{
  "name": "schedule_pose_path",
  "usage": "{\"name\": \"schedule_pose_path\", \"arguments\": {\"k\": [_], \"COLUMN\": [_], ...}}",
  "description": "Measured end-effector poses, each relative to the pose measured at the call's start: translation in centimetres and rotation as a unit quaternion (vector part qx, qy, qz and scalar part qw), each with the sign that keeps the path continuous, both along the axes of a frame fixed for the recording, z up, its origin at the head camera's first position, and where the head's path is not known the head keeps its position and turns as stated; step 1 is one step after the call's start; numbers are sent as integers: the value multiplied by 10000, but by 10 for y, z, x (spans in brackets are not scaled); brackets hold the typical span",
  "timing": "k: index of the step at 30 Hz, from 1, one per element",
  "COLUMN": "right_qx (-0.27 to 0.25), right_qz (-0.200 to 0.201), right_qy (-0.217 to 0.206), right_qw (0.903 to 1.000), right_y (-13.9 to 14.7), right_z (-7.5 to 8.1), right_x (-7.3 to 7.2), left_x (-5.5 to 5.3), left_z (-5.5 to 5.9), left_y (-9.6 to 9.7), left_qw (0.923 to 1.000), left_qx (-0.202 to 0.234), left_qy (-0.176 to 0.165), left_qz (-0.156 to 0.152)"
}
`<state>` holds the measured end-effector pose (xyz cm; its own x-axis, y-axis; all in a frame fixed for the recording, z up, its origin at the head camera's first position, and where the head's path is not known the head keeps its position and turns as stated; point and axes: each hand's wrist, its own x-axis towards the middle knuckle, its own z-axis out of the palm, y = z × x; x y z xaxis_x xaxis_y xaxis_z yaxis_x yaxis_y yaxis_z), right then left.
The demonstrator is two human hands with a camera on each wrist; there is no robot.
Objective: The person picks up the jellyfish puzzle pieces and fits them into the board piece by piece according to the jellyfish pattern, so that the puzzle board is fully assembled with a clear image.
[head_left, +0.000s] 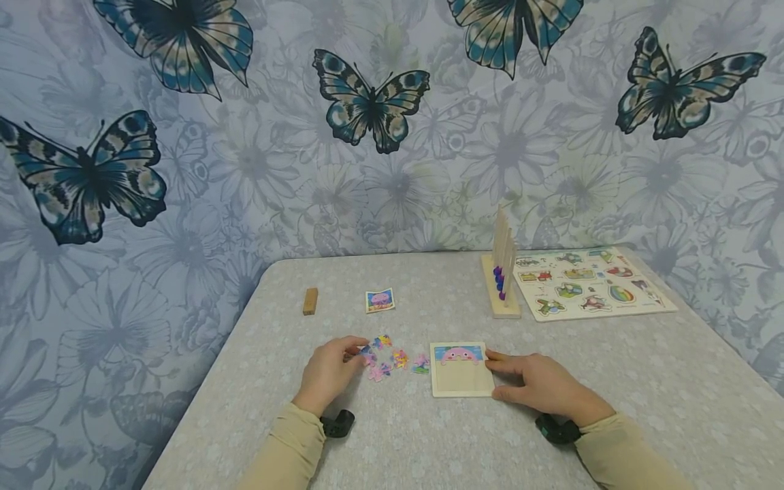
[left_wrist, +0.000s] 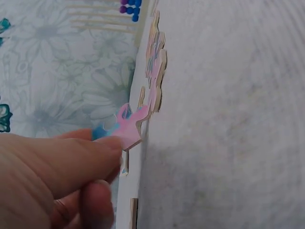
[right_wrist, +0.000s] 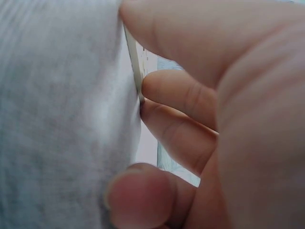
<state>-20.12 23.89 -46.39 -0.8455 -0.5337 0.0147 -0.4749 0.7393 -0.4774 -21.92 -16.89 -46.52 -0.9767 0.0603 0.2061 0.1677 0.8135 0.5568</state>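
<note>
- The left grip covers part of a pink-and-blue puzzle piece.
- Prints on the loose pieces look too small to name.
- The right grip hides all but a sliver of the square board in its wrist view.
- Lettering on the large board is unreadably small.
- The head view's lower edge crops both sleeves.

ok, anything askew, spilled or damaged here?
Nothing really stands out. One jigsaw piece lies apart, between the cluster of loose pieces and the partly filled puzzle tray, but that looks ordinary for a part-built puzzle. No spill or damage visible.
</note>
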Motion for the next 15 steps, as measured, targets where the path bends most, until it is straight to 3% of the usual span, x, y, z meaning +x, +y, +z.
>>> {"name": "schedule_pose_path", "arguments": {"k": [6,11,15], "right_qx": [-54,-157,-3], "right_qz": [-18,-37,-71], "right_qy": [-87,-198,-76], "right_qw": [9999,9997,9999], "right_y": [0,0,-1], "right_z": [1,2,1], "right_x": [0,0,0], "left_x": [0,0,1], "left_z": [2,2,1], "left_y": [2,4,7], "left_qw": [9994,9976,9956], "left_qx": [242,112,50], "left_qy": [247,583,593], "left_qz": [-50,-354,-722]}}
